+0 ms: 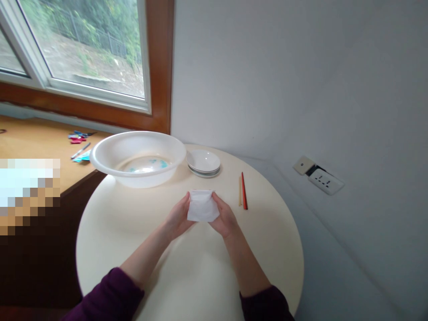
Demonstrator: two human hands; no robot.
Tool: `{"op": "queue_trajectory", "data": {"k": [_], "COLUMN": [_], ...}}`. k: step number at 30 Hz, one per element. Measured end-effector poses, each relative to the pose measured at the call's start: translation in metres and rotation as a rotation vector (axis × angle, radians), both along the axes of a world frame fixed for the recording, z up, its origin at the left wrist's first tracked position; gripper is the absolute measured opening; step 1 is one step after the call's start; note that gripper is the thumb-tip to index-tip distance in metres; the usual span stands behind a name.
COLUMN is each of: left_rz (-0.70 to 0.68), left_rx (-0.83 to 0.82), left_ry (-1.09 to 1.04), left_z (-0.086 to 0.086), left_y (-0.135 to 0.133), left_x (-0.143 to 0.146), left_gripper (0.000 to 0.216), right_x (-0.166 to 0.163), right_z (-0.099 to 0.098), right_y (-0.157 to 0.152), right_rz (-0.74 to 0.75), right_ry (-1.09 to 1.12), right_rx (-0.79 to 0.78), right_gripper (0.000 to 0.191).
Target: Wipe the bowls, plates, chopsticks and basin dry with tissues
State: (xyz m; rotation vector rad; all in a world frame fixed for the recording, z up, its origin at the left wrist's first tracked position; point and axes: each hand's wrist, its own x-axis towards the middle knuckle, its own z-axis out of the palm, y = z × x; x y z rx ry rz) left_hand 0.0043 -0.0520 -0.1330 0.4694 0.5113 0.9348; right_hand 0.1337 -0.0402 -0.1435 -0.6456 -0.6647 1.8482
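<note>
Both of my hands hold a small folded white cloth point(201, 206) just above the middle of a round cream table point(140, 249). My left hand point(179, 217) grips its left edge with the fingers curled behind it. My right hand point(225, 218) pinches the right edge the same way. Dark purple sleeves cover both forearms near the bottom of the view.
A large white plastic basin point(137, 157) with a little water and blue specks stands at the table's far left. Beside it sit stacked white bowls point(203, 162). Red and tan chopsticks point(243, 191) lie to the right. A wooden desk point(36, 140) with pens and a wall socket point(326, 180) flank the table.
</note>
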Motion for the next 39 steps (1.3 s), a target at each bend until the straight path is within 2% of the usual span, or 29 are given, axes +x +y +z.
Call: {"op": "queue_trajectory", "data": {"k": [8, 14, 18, 26, 30, 39], "left_rz": [-0.038, 0.002, 0.027, 0.039, 0.035, 0.087], "left_rx": [0.003, -0.027, -0.03, -0.037, -0.048, -0.072], "left_ry": [-0.04, -0.033, 0.024, 0.068, 0.066, 0.161], "left_z": [-0.007, -0.007, -0.012, -0.017, -0.017, -0.019], "left_y": [0.002, 0.002, 0.003, 0.003, 0.004, 0.006], "left_x": [-0.003, 0.0, 0.0, -0.002, -0.001, 0.0], "left_gripper": [0.045, 0.044, 0.029, 0.022, 0.022, 0.025], "right_x": [-0.001, -0.004, -0.006, -0.007, -0.004, -0.003], "right_z": [-0.01, 0.001, 0.001, -0.008, -0.012, -0.017], "right_y": [0.008, -0.001, -0.003, 0.002, 0.006, 0.01], "right_rz": [-0.111, -0.031, -0.023, -0.208, -0.372, -0.387], "right_ry": [-0.064, -0.047, -0.117, -0.393, -0.611, -0.708], "right_rx": [-0.044, -0.01, -0.004, 0.191, 0.29, 0.308], "right_gripper": [0.015, 0.023, 0.022, 0.024, 0.024, 0.023]}}
